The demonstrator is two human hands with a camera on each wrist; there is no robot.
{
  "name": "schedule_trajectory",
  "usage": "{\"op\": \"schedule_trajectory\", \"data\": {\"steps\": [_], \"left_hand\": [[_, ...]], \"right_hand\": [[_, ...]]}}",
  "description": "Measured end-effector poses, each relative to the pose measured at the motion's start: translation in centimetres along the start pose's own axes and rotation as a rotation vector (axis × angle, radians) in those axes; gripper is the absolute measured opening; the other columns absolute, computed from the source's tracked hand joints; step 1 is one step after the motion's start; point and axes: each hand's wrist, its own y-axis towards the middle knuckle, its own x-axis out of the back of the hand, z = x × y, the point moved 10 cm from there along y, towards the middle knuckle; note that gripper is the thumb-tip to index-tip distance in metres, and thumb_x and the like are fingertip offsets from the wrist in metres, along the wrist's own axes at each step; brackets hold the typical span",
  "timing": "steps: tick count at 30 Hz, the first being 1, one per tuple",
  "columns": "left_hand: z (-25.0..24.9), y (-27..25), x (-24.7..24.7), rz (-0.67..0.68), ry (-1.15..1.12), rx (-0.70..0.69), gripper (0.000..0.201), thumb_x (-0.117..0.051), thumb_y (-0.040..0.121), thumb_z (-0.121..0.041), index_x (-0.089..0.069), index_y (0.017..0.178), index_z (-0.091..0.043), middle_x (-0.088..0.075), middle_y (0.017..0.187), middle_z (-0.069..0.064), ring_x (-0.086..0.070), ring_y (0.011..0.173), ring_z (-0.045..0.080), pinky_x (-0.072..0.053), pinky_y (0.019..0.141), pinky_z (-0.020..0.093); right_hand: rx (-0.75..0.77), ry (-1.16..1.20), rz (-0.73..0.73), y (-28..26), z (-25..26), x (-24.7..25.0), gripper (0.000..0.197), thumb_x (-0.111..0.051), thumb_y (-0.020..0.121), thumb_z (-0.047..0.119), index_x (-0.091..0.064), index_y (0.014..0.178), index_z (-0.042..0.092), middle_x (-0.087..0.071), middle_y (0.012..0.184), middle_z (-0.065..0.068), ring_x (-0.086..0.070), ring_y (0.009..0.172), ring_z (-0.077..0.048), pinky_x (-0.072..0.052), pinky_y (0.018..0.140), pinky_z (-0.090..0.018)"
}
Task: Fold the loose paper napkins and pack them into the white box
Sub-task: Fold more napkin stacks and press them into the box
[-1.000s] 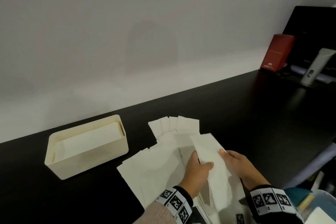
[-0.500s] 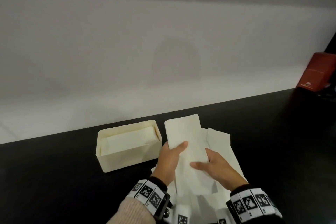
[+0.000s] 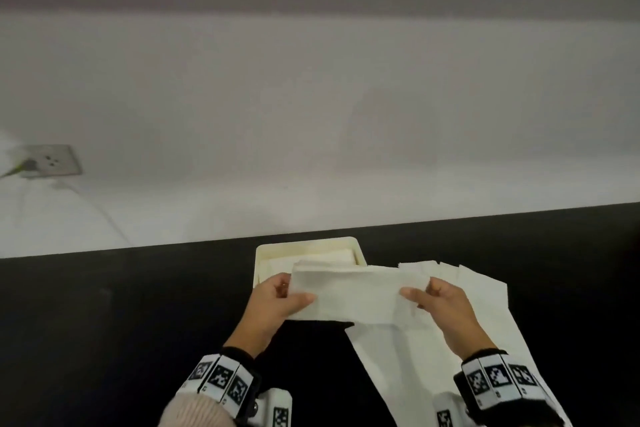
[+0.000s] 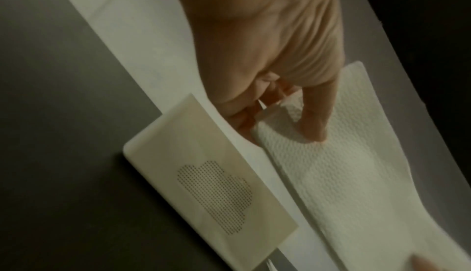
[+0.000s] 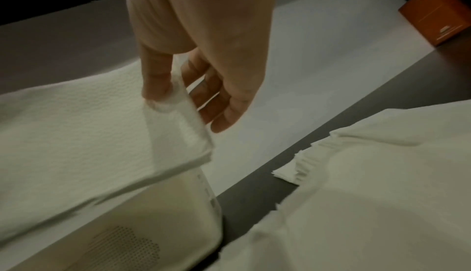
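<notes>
Head view: folded napkin [image 3: 360, 291] pinched by left hand [image 3: 277, 302] and right hand [image 3: 443, 308], just above white box [image 3: 360, 253]; best lowered level, ends aligned.

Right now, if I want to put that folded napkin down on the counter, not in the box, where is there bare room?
Bare black counter lies left of the white box, out beyond the left hand, and a smaller patch sits between the wrists. Right of the box is crowded: loose napkins spread under the right hand. Both hands hold the folded napkin.
</notes>
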Motion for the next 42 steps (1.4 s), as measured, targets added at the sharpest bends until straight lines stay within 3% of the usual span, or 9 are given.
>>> {"op": "schedule_trajectory", "data": {"steps": [3, 7, 10, 14, 20, 25, 29, 36, 42], "left_hand": [[-1.0, 0.3, 1.0, -0.03, 0.15, -0.084, 0.027, -0.069, 0.076, 0.009, -0.065, 0.087, -0.015, -0.069, 0.085, 0.0, -0.065, 0.076, 0.007, -0.051, 0.061, 0.01], [-3.9, 1.9, 3.3, -0.214, 0.337, -0.241, 0.032, -0.06, 0.075, 0.014, -0.063, 0.066, -0.017, -0.062, 0.071, -0.005, -0.057, 0.061, -0.003, -0.043, 0.057, 0.006], [-4.4, 3.2, 4.7, -0.276, 0.294, -0.222, 0.032, -0.055, 0.077, 0.014, -0.063, 0.066, -0.016, -0.062, 0.073, -0.005, -0.054, 0.066, 0.005, -0.044, 0.061, 0.013], [-3.2, 5.1, 6.1, -0.32, 0.243, -0.142, 0.027, -0.059, 0.078, 0.008, -0.064, 0.07, -0.018, -0.065, 0.082, -0.002, -0.057, 0.077, 0.016, -0.048, 0.07, 0.027], [-0.5, 6.5, 7.1, -0.333, 0.25, -0.017, 0.029, -0.067, 0.077, 0.0, -0.061, 0.087, -0.027, -0.065, 0.097, 0.001, -0.061, 0.091, 0.019, -0.053, 0.079, 0.031], [-0.4, 7.4, 7.2, -0.325, 0.347, 0.002, 0.024, -0.065, 0.086, -0.012, -0.053, 0.104, -0.024, -0.061, 0.101, -0.002, -0.059, 0.098, 0.018, -0.052, 0.088, 0.035], [-1.2, 7.7, 6.9, -0.317, 0.369, -0.039, 0.016, -0.061, 0.089, -0.017, -0.053, 0.1, -0.025, -0.061, 0.097, -0.004, -0.059, 0.094, 0.015, -0.052, 0.085, 0.032], [-0.4, 7.8, 6.9, -0.284, 0.262, -0.014, 0.029, -0.069, 0.083, -0.013, -0.051, 0.101, -0.027, -0.064, 0.103, -0.004, -0.063, 0.097, 0.014, -0.054, 0.089, 0.035], [-2.5, 7.5, 6.7, -0.347, 0.348, -0.113, 0.012, -0.063, 0.088, -0.019, -0.057, 0.086, -0.028, -0.066, 0.092, -0.001, -0.064, 0.091, 0.018, -0.055, 0.083, 0.034]], "right_hand": [[0.095, 0.065, 0.008, 0.2, 3.1, -1.8, 0.006, -0.071, 0.08, 0.007, -0.065, 0.082, 0.006, -0.069, 0.083, -0.011, -0.063, 0.076, -0.025, -0.053, 0.068, -0.031], [0.239, 0.032, 0.06, 1.4, 7.3, -4.8, 0.023, -0.064, 0.081, -0.007, -0.064, 0.071, 0.014, -0.07, 0.087, 0.001, -0.063, 0.086, -0.016, -0.05, 0.076, -0.025], [0.258, 0.044, 0.087, 2.7, 8.8, -7.0, 0.027, -0.061, 0.08, -0.012, -0.062, 0.07, 0.014, -0.069, 0.091, 0.002, -0.063, 0.086, -0.01, -0.047, 0.069, -0.018], [0.235, 0.041, 0.095, 4.9, 8.7, -8.9, 0.027, -0.06, 0.081, -0.01, -0.062, 0.068, 0.014, -0.068, 0.09, -0.002, -0.061, 0.084, -0.014, -0.049, 0.071, -0.022], [0.102, -0.114, 0.127, 7.7, 5.0, -10.5, 0.025, -0.063, 0.081, -0.004, -0.063, 0.085, 0.021, -0.066, 0.094, -0.003, -0.062, 0.091, -0.023, -0.055, 0.08, -0.037], [0.114, -0.186, 0.131, 8.8, 4.4, -11.3, 0.022, -0.063, 0.084, 0.003, -0.062, 0.097, 0.021, -0.065, 0.1, -0.003, -0.061, 0.094, -0.022, -0.051, 0.079, -0.034], [0.131, -0.1, 0.125, 9.1, 5.2, -11.1, 0.02, -0.061, 0.086, 0.004, -0.064, 0.086, 0.024, -0.067, 0.094, -0.002, -0.062, 0.089, -0.021, -0.05, 0.074, -0.03], [0.089, -0.196, 0.188, 9.0, 3.8, -11.3, 0.034, -0.069, 0.081, 0.005, -0.056, 0.105, 0.026, -0.063, 0.102, 0.005, -0.06, 0.097, -0.016, -0.052, 0.085, -0.034], [0.169, -0.114, 0.062, 8.7, 5.9, -9.7, 0.027, -0.065, 0.083, 0.002, -0.063, 0.084, 0.029, -0.069, 0.094, 0.0, -0.065, 0.089, -0.017, -0.055, 0.081, -0.035]]}}
